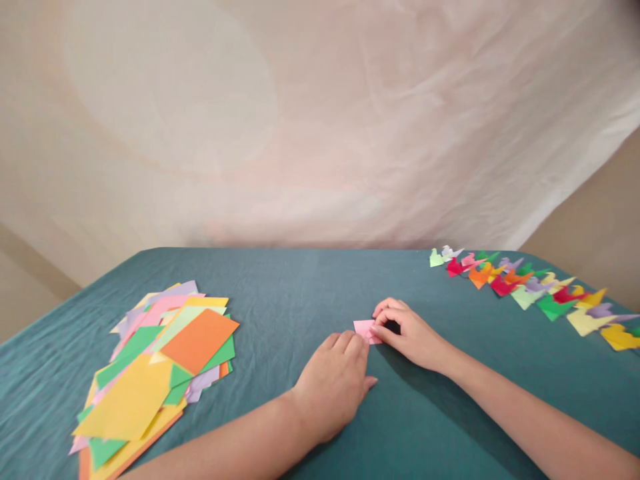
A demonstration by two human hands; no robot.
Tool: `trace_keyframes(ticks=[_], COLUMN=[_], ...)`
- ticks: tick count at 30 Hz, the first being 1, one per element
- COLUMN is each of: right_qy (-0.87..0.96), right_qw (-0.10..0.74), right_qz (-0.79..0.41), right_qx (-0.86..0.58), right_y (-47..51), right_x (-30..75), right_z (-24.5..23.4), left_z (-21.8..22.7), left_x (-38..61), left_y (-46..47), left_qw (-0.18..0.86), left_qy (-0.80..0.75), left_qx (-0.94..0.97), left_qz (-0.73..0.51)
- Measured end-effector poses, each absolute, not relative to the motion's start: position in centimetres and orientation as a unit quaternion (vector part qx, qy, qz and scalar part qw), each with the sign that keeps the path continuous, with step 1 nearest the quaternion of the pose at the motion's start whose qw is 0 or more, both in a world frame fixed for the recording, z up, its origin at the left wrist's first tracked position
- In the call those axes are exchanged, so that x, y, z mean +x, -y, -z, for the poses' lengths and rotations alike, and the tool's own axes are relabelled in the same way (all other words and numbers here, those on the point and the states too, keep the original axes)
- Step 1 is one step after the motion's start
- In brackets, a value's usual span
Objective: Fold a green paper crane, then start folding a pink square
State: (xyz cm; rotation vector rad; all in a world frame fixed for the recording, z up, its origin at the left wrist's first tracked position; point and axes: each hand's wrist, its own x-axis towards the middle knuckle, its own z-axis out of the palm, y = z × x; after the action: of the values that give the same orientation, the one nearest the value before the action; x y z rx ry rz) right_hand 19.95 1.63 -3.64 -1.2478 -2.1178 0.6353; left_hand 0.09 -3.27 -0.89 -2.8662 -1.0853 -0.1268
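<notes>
A small folded piece of pink paper [362,327] lies on the table in front of me, between my two hands. My left hand [335,380] is palm down at its near left edge, the fingers together and curled with their tips on the paper; the thumb sticks out to the right. From the right side, my right hand [407,333] pinches the paper between thumb and fingertips. The fingers cover part of the paper, so its full folded shape is hidden.
On the left lies a loose, overlapping pile of coloured paper squares [133,397], with an orange sheet [200,341] on top. Several folded paper birds [525,287] in many colours stand in slanting rows on the right. A dark green cloth [280,287] covers the table, before a pale hanging sheet [320,120].
</notes>
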Motion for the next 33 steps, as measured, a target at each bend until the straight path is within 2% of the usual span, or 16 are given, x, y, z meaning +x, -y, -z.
trace_keyframes(ticks=[33], right_qy=[0.794], right_qw=[0.315], right_qz=[-0.199], right_qx=[-0.48], right_y=[-1.53], right_x=[19.72], right_z=[4.26], left_z=[0.42], left_x=[-0.01], left_y=[3.1], left_qw=[0.006], left_qy=[0.358], left_qx=[-0.932], left_qz=[0.059])
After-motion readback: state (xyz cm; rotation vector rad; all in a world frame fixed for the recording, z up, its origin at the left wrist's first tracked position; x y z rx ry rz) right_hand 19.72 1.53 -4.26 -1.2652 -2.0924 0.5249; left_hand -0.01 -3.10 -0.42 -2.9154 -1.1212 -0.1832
